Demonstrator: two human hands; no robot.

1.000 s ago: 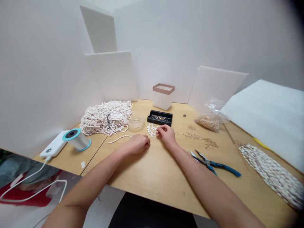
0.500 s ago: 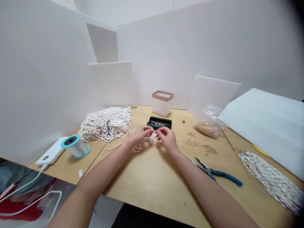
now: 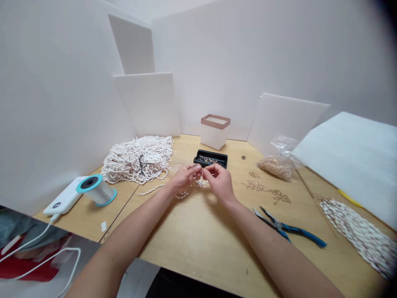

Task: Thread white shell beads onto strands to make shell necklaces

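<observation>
Both hands meet over the middle of the table, just in front of a small black tray (image 3: 212,157) of tiny shiny beads. My left hand (image 3: 187,174) is closed in a pinch, its fingertips around something too small to make out. Close against it, my right hand (image 3: 218,179) also pinches with thumb and forefinger; what lies between them cannot be seen clearly. Below the fingers are loose white shell beads (image 3: 201,183). A short curled strand of white shells (image 3: 182,194) lies under my left wrist.
Left: a heap of shell strands (image 3: 136,159), a spool of clear line (image 3: 97,190) and a white power bank (image 3: 65,198). Right: pliers (image 3: 282,227), gold clasps (image 3: 266,191), a plastic bag of small tan pieces (image 3: 274,167) and bundled shell strands (image 3: 356,231). A white box (image 3: 213,137) stands behind.
The fingertips have come closer together, with my right hand now nearly touching my left. The whole view has shifted slightly; the things on the table keep their places.
</observation>
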